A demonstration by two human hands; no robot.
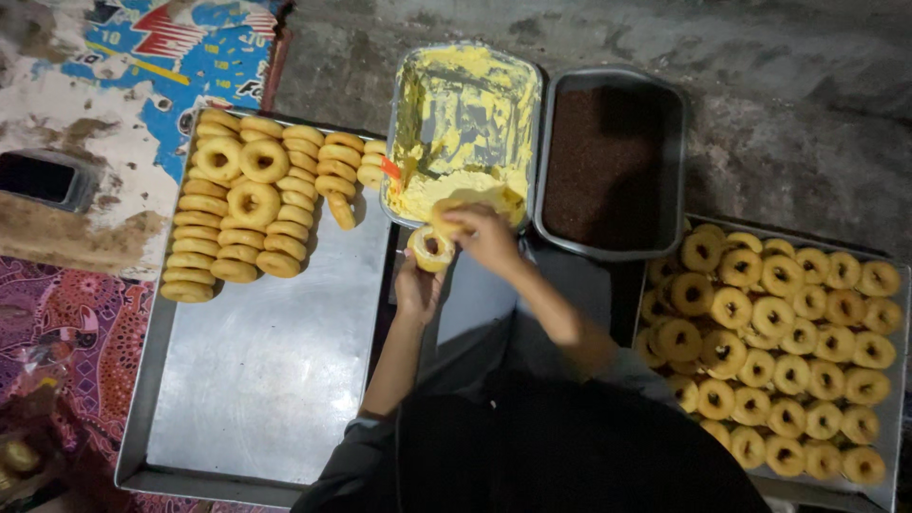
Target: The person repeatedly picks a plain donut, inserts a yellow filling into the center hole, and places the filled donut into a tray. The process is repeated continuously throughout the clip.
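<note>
Ring doughnut [430, 249] held up in the left hand [418, 285], just in front of the near edge of the yellow-cream tray [465, 76]. Left fingers curled around the lower rim, pinching it from below. Right hand [489, 237] just above and beside the doughnut, fingers pressed together on what looks like a second piece or a dab of cream [454, 209]; too blurred to tell which.

Judged light, soft and crumbly; coated face likely slippery and easily smeared. Best taken by the outer rim or through the hole, with gentle pressure only, clear of the cream.

Beyond the right fingers: metal tray smeared with yellow cream, an orange-handled tool [391, 169] lying inside at the left wall. Touching that tray on the right: dark tray of brown sprinkles [608, 161]. Well left of the left fingers: large flat tray [256, 380] with plain doughnuts [252, 204] stacked on edge in rows at the far end. Well right of the right fingers: tray [888, 380] packed with doughnuts lying flat [779, 342]. Patterned cloth [66, 332] at far left.
</note>
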